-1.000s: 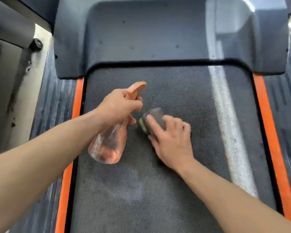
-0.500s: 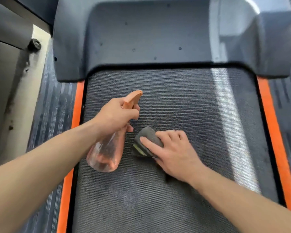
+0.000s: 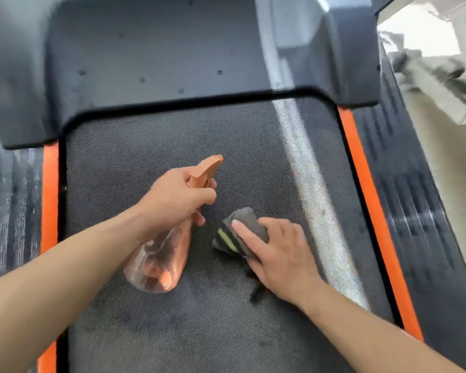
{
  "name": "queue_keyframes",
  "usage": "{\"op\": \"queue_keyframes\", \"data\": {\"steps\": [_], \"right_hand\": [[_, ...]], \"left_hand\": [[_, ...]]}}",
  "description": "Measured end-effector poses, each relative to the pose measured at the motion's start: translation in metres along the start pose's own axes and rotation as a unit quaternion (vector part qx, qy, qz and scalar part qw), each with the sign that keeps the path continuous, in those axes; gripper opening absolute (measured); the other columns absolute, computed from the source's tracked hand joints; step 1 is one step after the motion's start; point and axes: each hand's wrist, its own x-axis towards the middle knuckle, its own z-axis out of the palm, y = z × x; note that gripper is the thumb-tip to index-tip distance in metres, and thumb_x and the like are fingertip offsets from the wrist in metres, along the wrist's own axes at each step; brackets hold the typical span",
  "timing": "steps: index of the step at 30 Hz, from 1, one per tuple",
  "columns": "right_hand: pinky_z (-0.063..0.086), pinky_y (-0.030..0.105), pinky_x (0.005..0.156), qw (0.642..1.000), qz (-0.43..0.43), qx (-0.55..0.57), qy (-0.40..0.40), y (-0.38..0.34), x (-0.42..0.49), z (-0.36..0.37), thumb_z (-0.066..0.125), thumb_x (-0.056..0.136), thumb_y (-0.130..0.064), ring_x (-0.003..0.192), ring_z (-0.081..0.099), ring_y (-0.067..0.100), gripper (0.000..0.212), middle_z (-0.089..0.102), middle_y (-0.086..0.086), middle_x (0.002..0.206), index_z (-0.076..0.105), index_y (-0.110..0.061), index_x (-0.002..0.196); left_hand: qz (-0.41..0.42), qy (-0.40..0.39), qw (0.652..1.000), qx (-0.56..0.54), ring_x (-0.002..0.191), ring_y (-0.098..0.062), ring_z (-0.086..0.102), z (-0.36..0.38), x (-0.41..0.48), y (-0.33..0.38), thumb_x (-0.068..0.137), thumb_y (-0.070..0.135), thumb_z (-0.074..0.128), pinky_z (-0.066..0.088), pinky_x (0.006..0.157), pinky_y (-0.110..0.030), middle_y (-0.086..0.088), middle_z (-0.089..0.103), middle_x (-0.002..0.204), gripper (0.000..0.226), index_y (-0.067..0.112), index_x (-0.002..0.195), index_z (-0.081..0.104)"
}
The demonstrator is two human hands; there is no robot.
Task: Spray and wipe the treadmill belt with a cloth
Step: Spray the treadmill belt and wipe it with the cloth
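Observation:
The dark textured treadmill belt point(image 3: 135, 146) fills the middle of the head view. My left hand point(image 3: 178, 200) grips the neck of a clear orange spray bottle point(image 3: 159, 262), whose nozzle points forward above the belt. A folded grey cloth point(image 3: 240, 224) with a yellow-green stripe lies flat on the belt just right of the bottle. My right hand point(image 3: 280, 254) presses down on the cloth with fingers spread, covering its near half.
The grey motor cover point(image 3: 156, 49) closes off the far end of the belt. Orange strips point(image 3: 371, 211) and ribbed dark side rails point(image 3: 414, 205) run along both sides. A band of sunlight point(image 3: 307, 184) crosses the belt's right part. Pale floor point(image 3: 441, 146) lies beyond the right rail.
My right hand has slid the cloth toward me and to the right along the belt. The left hand and bottle kept their pose. The view has swung to the right.

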Motion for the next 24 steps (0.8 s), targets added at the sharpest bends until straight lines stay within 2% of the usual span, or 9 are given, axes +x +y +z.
{"op": "queue_keyframes", "data": {"steps": [2,5,6,8,10,14,17,21,24], "right_hand": [[0.044,0.043,0.086,0.999,0.003,0.021,0.024,0.035,0.034,-0.004,0.058,0.088,-0.040,0.099,0.051,0.033,0.055,0.055,0.013,0.120,0.055,-0.031,0.142],[0.030,0.015,0.105,0.960,0.182,0.203,0.057,0.060,0.095,-0.006,0.066,0.093,-0.013,0.121,0.051,0.038,0.056,0.049,0.024,0.135,0.050,-0.014,0.147],[0.028,0.013,0.107,0.944,0.220,0.238,0.059,0.060,0.109,-0.005,0.064,0.095,-0.011,0.127,0.048,0.037,0.057,0.048,0.024,0.140,0.047,-0.015,0.149],[0.039,0.034,0.107,0.947,0.253,0.188,0.062,0.049,0.109,-0.005,0.060,0.097,-0.023,0.124,0.049,0.038,0.059,0.047,0.020,0.139,0.041,-0.024,0.152],[0.050,0.048,0.089,0.965,0.248,0.068,0.059,0.028,0.074,-0.007,0.059,0.095,-0.035,0.109,0.052,0.038,0.060,0.047,0.016,0.129,0.039,-0.032,0.151],[0.049,0.050,0.081,0.972,0.230,-0.022,0.034,-0.007,0.000,-0.002,0.070,0.083,-0.041,0.100,0.051,0.035,0.066,0.052,0.011,0.118,0.050,-0.033,0.145],[0.047,0.051,0.086,0.972,0.232,-0.036,0.034,-0.006,-0.006,0.003,0.073,0.081,-0.043,0.102,0.052,0.035,0.068,0.054,0.011,0.120,0.051,-0.033,0.144],[0.047,0.053,0.088,0.972,0.229,-0.023,0.038,-0.006,-0.005,0.002,0.071,0.081,-0.044,0.104,0.050,0.033,0.069,0.052,0.009,0.122,0.048,-0.033,0.145],[0.048,0.052,0.089,0.971,0.233,-0.025,0.041,-0.008,-0.006,0.000,0.071,0.082,-0.046,0.104,0.048,0.031,0.070,0.053,0.009,0.121,0.045,-0.034,0.146]], "left_hand": [[0.000,0.007,1.000,0.006,0.074,-0.029,0.074,0.005,0.003,0.004,0.050,0.035,0.071,0.065,0.074,-0.051,-0.006,0.077,0.093,0.044,0.018,0.091,0.076],[-0.001,0.016,1.000,0.012,0.079,-0.032,0.077,0.011,0.006,0.006,0.045,0.042,0.067,0.065,0.078,-0.056,-0.006,0.079,0.097,0.047,0.026,0.088,0.076],[-0.002,0.020,1.000,0.014,0.077,-0.031,0.077,0.012,0.007,0.006,0.045,0.042,0.067,0.064,0.078,-0.057,-0.006,0.079,0.096,0.047,0.025,0.088,0.076],[-0.001,0.014,1.000,0.026,0.073,-0.029,0.075,0.015,0.008,0.008,0.046,0.043,0.067,0.064,0.079,-0.058,-0.007,0.079,0.096,0.049,0.024,0.090,0.076],[-0.001,0.006,0.999,0.037,0.076,-0.031,0.077,0.019,0.008,0.013,0.047,0.042,0.068,0.063,0.080,-0.059,-0.011,0.079,0.097,0.047,0.026,0.091,0.076],[0.004,-0.025,0.997,0.074,0.074,-0.031,0.077,0.035,0.008,0.037,0.063,0.027,0.075,0.063,0.077,-0.049,-0.012,0.079,0.099,0.027,0.017,0.088,0.075],[0.011,-0.035,0.995,0.091,0.082,-0.035,0.079,0.051,0.009,0.060,0.052,0.032,0.071,0.063,0.081,-0.052,-0.014,0.079,0.101,0.041,0.016,0.090,0.075],[0.004,-0.021,0.995,0.099,0.059,-0.025,0.073,0.072,0.014,0.083,0.057,0.027,0.074,0.065,0.077,-0.050,-0.017,0.079,0.105,0.041,0.012,0.095,0.076],[0.005,-0.010,0.989,0.148,0.048,-0.012,0.069,0.088,0.016,0.096,0.073,0.019,0.078,0.059,0.054,-0.024,-0.005,0.077,0.079,0.019,0.009,0.089,0.076]]}}
